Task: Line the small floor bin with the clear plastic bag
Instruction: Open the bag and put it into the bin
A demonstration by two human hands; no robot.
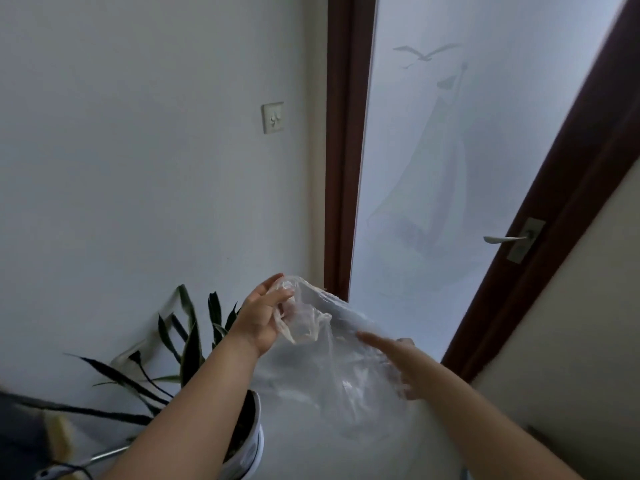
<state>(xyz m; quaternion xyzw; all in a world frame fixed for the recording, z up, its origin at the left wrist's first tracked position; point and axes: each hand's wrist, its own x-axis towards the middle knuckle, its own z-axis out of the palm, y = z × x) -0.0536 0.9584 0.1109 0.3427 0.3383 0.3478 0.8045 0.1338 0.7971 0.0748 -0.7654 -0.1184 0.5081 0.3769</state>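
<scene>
Clear plastic bag [341, 348]: light, limp, slippery film. Left hand [261, 317] pinches its bunched edge; right hand [398, 362] open against it (bin unseen). Grip the mouth hem.

The clear plastic bag [332, 344] is thin, crinkled and see-through, held up in the air in front of the frosted door. One bunched end is gathered at upper left; the rest spreads loosely down and right, blurred.
</scene>
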